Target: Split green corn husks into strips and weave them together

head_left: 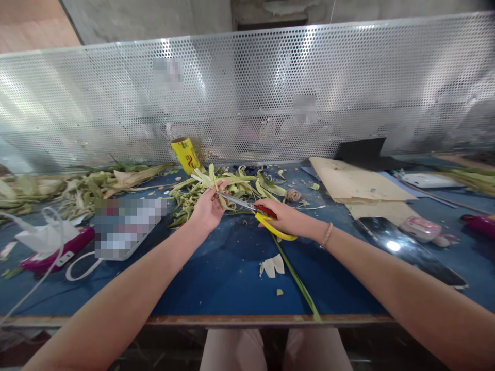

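Between the fingers of my left hand [209, 210] are pale green strips of corn husk [211, 176], their ends fanning out above the fingertips. My right hand [285, 217] grips scissors [240, 202] with red and yellow handles. The blades point left and reach the strips at my left fingertips; whether they touch cannot be told. Behind and around my left hand lies a loose pile of husk strips [181, 202]. Below my right hand a long green strip [297, 281] runs to the table's front edge, beside white scraps [273, 265].
A yellow tube [186, 154] stands tilted before the perforated metal screen [247, 93]. Ball of twine [293, 195] lies right of the pile. Leftward are more husks [93, 186], a phone [131, 232] and a cabled purple power strip [58, 252]; rightward, brown paper [356, 180] and a dark phone [410, 250].
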Tool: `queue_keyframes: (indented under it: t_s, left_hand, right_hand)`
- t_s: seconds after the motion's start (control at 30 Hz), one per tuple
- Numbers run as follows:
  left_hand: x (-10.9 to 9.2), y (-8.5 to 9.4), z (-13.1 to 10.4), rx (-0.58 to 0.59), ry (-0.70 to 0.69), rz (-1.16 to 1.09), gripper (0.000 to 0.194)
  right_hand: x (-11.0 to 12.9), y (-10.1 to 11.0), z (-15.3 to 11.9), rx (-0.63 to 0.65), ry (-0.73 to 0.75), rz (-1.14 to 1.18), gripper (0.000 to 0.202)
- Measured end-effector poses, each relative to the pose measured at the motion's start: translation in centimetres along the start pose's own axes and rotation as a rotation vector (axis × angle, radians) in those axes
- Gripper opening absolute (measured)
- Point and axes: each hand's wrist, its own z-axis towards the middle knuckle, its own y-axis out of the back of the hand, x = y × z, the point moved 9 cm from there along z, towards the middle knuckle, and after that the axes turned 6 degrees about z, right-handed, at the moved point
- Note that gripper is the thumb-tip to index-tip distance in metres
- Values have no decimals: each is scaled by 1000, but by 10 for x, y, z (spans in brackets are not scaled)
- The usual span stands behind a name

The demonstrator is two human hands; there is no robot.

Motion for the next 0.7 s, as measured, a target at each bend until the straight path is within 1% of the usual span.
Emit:
queue_keyframes:
  t_s: [0.13, 0.3, 0.4, 0.57, 0.63, 0.7]
  left_hand:
    - [-1, -2, 2, 24, -17, 5, 14]
    - [-5, 2, 3, -12, -42, 21, 15]
    - [-7, 3, 4, -9, -61, 37, 12]
    - [-11, 2, 6, 21, -99, 9, 16]
    - [-12, 5, 6, -2, -111, 7, 16]
    - [-13, 9, 7, -45, -132, 12, 16]
  right_hand:
    - [-1, -1, 0, -5, -21, -36, 46]
    - [-1, 2, -2, -22, -47, -165, 47]
    - [-4, 4, -2, -25, -75, -197, 44]
    - [-8, 15, -2, -131, -68, -228, 41]
    - [-5, 22, -4, -167, -57, -328, 42]
    - [1, 27, -7, -176, -46, -487, 45]
